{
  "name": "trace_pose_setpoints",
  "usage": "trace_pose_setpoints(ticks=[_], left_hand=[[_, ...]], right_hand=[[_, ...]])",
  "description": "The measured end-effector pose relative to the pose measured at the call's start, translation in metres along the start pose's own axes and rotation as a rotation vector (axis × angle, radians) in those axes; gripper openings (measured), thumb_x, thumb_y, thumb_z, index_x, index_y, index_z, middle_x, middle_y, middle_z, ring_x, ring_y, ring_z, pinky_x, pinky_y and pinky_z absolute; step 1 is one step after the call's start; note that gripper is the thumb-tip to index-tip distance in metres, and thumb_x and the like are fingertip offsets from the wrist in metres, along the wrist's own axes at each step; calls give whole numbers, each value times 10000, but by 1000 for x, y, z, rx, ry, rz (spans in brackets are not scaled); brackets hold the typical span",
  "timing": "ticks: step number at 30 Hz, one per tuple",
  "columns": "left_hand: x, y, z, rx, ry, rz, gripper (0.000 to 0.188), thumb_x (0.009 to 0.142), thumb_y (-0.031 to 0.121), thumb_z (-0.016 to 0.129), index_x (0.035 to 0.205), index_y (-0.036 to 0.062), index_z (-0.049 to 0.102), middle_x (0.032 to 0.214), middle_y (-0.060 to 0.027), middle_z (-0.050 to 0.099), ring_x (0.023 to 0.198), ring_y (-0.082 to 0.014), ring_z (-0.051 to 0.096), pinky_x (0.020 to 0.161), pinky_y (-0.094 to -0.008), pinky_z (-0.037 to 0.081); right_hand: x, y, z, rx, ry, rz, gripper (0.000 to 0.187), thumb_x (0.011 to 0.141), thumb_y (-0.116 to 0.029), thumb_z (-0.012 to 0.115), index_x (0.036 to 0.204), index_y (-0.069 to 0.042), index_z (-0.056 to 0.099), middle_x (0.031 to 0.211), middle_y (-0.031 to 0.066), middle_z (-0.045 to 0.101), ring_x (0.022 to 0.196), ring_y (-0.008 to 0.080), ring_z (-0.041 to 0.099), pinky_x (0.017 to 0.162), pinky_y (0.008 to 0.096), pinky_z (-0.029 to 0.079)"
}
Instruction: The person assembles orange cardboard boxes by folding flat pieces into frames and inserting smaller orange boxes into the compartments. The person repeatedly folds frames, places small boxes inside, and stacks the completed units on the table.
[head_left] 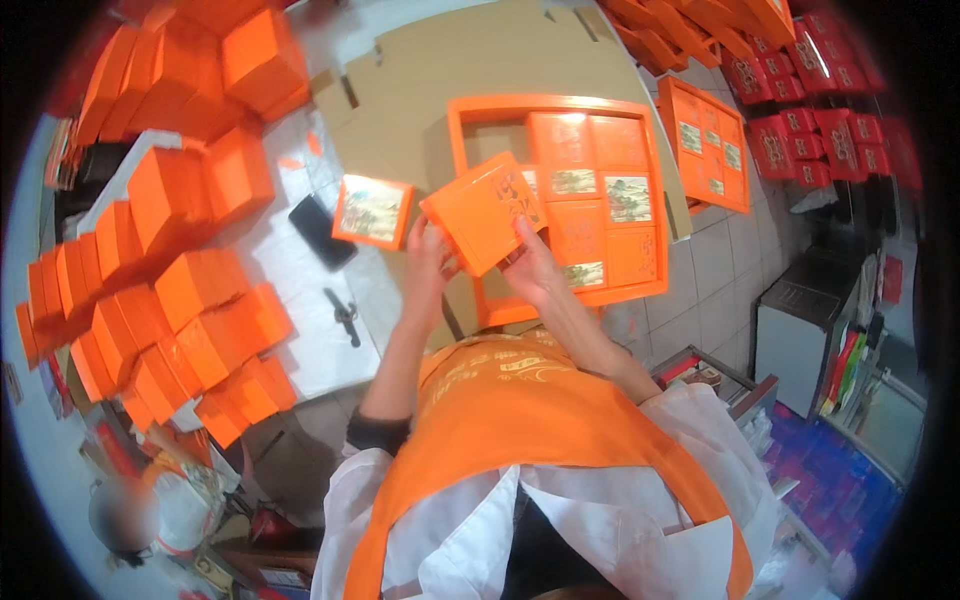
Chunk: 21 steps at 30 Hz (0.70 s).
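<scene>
Between my two hands is an orange square box (478, 218) with dark lettering on its lid, tilted above the near left part of a large orange tray (655, 180). My left hand (430, 258) grips its left side, fingers wrapped on the edge. On its lower right side my right hand (532, 268) closes, thumb over the top. Several orange boxes, some with a landscape picture (628, 199), fill the tray's middle and right; its far left corner shows bare bottom. A smaller orange box with a landscape picture (371, 210) lies left of my left hand.
On the white table left lie a black phone (322, 231) and a dark wristwatch-like strap (343, 317). Stacks of orange boxes (160, 200) line the left. A second filled tray (705, 145) and red packages (820, 90) stand right. Another person (150, 510) is at lower left.
</scene>
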<state>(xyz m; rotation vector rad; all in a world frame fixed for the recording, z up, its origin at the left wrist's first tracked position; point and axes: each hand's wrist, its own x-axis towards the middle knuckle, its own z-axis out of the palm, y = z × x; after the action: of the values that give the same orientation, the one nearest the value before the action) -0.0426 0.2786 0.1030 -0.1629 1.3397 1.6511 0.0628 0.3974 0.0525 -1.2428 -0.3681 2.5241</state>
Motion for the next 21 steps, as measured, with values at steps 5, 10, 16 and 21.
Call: trace_pose_setpoints(ticks=[5,10,16,21], left_hand=[[79,-34,42,526,22,499,542,872,267,515,1297,1,308,1220,-170,465,1050,-278,511,858,-359,414],[140,-14,45,642,63,309,525,873,350,485,1223,-28,385,1020,-192,577,927,-298,566,806,-370,431],[158,-8,43,665,73,212,595,874,383,470,1299,-15,345,923,-175,608,809,-296,598,741,-383,457],[159,-9,36,816,140,275,583,888,416,431,1309,22,347,877,-189,615,787,-347,601,699,-428,462]], right_hand=[[53,-40,-6,106,37,-38,421,830,-313,616,1182,-135,467,1164,47,506,1062,191,483,945,370,374],[94,-74,10,-71,130,71,507,786,-363,650,1172,-107,446,1085,136,504,986,242,505,880,399,434],[109,-82,2,-249,57,85,547,796,-405,630,1186,-81,425,1053,162,510,957,239,514,820,383,471],[99,-79,12,-339,86,207,576,834,-479,543,1188,-42,416,897,139,561,747,200,567,638,312,498]])
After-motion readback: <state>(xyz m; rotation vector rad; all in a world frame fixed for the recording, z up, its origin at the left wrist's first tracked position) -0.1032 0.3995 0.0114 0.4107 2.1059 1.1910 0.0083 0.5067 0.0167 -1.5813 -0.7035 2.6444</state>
